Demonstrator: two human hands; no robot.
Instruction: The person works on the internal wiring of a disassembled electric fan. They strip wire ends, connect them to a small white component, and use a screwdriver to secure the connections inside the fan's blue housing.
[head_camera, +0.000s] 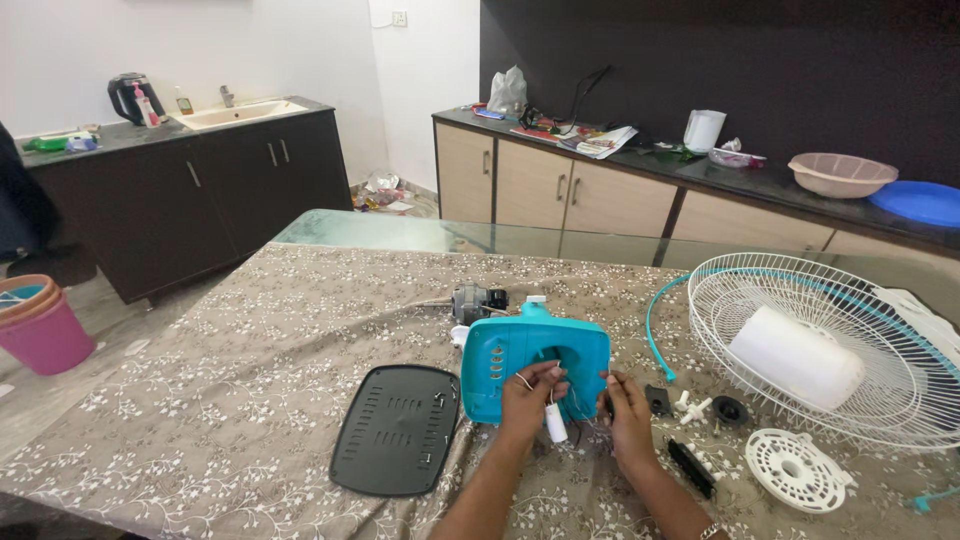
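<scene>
A turquoise plastic fan housing (520, 350) stands on the patterned tablecloth, with a grey motor (478, 301) behind it. My left hand (530, 400) is at the housing's opening and pinches thin wires, from which a small white cylinder (555, 422) hangs. My right hand (626, 408) is just to the right of the housing, fingers closed on a thin wire. A black vented cover (397, 428) lies flat to the left of my hands.
A white wire fan guard (890, 390) holding a white blade part (797, 357) lies at the right. Small black and white parts (700, 408), a black strip (691, 467) and a round white grille piece (797, 468) sit near my right hand. Cabinets line the walls; a pink bucket (45, 335) stands on the floor at left.
</scene>
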